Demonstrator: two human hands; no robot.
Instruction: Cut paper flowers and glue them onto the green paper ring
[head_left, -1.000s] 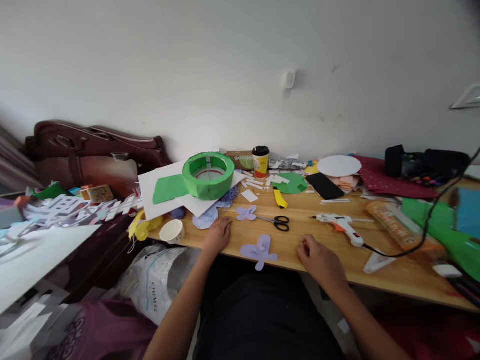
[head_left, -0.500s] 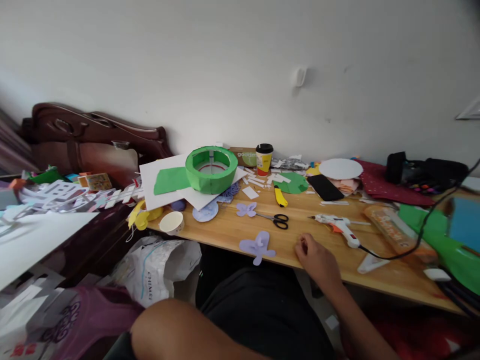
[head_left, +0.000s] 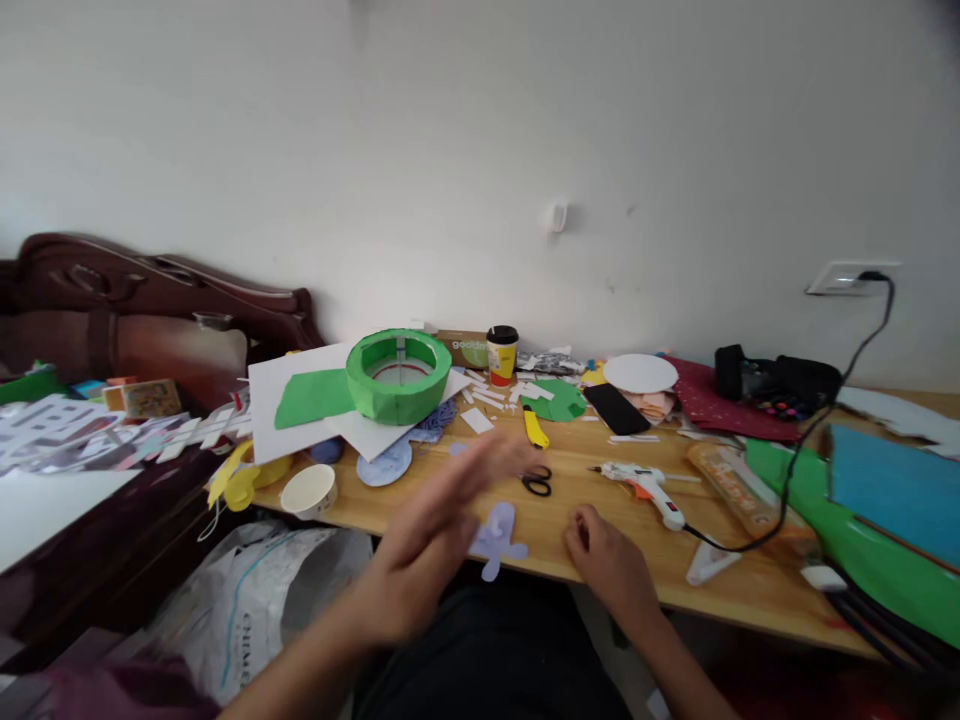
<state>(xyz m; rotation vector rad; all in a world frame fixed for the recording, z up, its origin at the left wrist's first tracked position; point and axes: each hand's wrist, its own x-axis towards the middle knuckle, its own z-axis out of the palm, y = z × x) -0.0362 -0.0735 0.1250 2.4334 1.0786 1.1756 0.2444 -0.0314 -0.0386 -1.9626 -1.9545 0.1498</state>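
Observation:
My left hand (head_left: 442,530) is raised over the desk's near edge, blurred by motion, fingers stretched out and holding nothing that I can see. It hides part of a lilac paper flower (head_left: 499,535) lying on the wooden desk (head_left: 592,500) and covers a second cut-out further back. My right hand (head_left: 607,565) rests on the desk edge right of that flower, fingers curled loosely. Black-handled scissors (head_left: 536,483) lie just beyond, and a white glue gun (head_left: 645,487) with a black cord sits to the right.
A green paper ring (head_left: 397,372) stands on white card at the back left, with a coffee cup (head_left: 502,355), yellow cutter (head_left: 535,428), black phone (head_left: 615,408) and white disc (head_left: 640,373) behind. Green and blue sheets (head_left: 892,500) lie right. A paper cup (head_left: 311,490) and plastic bag (head_left: 247,600) sit left.
My left hand left the desk, dropped out of sight, then swung up again in front of the flower. The camera shifted; my right hand stayed at the desk edge.

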